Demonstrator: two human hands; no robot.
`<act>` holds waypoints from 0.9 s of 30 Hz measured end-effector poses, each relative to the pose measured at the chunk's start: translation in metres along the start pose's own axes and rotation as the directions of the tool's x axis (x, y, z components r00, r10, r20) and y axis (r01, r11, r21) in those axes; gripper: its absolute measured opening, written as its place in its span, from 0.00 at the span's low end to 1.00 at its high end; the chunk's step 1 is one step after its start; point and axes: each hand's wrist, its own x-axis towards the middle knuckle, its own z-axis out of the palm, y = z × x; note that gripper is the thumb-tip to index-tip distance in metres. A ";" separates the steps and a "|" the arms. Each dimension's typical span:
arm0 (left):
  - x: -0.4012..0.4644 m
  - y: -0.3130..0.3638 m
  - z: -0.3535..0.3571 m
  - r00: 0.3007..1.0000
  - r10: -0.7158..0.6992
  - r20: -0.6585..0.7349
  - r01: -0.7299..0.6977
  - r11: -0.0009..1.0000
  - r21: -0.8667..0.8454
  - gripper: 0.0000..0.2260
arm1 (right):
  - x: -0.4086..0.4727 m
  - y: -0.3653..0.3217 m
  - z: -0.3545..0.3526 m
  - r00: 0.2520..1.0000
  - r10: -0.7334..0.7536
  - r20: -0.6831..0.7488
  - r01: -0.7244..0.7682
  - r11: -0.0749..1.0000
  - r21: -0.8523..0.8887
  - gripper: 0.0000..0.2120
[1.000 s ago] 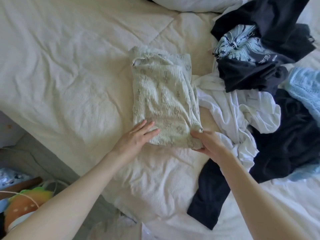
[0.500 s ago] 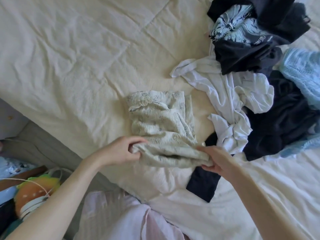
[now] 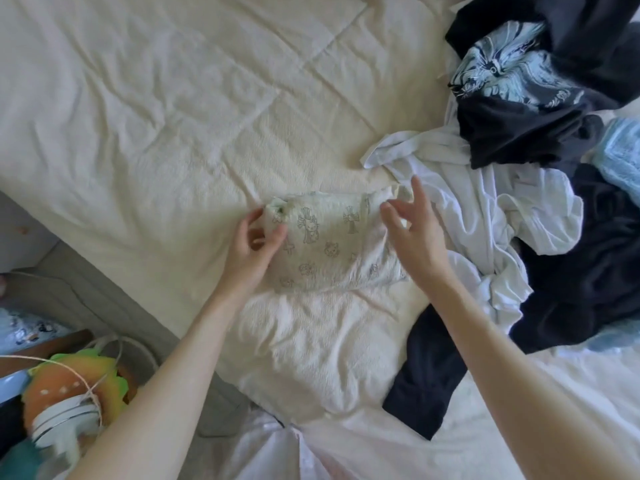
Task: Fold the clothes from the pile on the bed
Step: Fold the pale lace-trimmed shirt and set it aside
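Folded pale printed garment [image 3: 332,244] beside the clothes pile [image 3: 540,161].

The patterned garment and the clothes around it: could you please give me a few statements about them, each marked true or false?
1. The patterned garment lies folded on the bed cover. True.
2. The right hand grips a black shirt. False: its fingers are spread over the patterned garment's right edge, gripping nothing.
3. The left hand is at the garment's left edge. True.
4. The white garment lies left of the patterned one. False: it lies to its right.
5. The unfolded pile is on the right. True.
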 end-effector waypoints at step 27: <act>0.033 -0.021 0.000 0.959 -0.278 0.047 0.281 0.957 -0.069 0.27 | 0.043 0.076 -0.001 0.819 0.563 0.106 -0.573 0.811 0.116 0.30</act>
